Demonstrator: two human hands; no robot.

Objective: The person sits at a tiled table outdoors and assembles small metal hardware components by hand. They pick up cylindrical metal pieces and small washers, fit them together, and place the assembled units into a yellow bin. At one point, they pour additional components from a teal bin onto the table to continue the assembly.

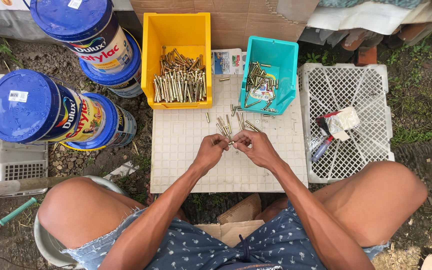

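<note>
Above the bare knees, the left hand (210, 151) and right hand (256, 148) meet over a white panel (186, 165), fingers pinched shut on a small metal bolt (230, 142) between them. Just beyond lie loose bolts (236, 121). Farther off, a yellow bin (177, 30) and a teal bin (281, 62) hold more bolts; blue paint buckets (31, 107) lie left.

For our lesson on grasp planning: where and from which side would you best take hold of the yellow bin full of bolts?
Probably by the yellow bin at its near front wall, from the person's side. That wall is lower than the others, and the white crate lid before it is bare there. The bolts lie piled against it, so the weight sits near the grip. Both hands, left hand and right hand, are busy now.
</note>
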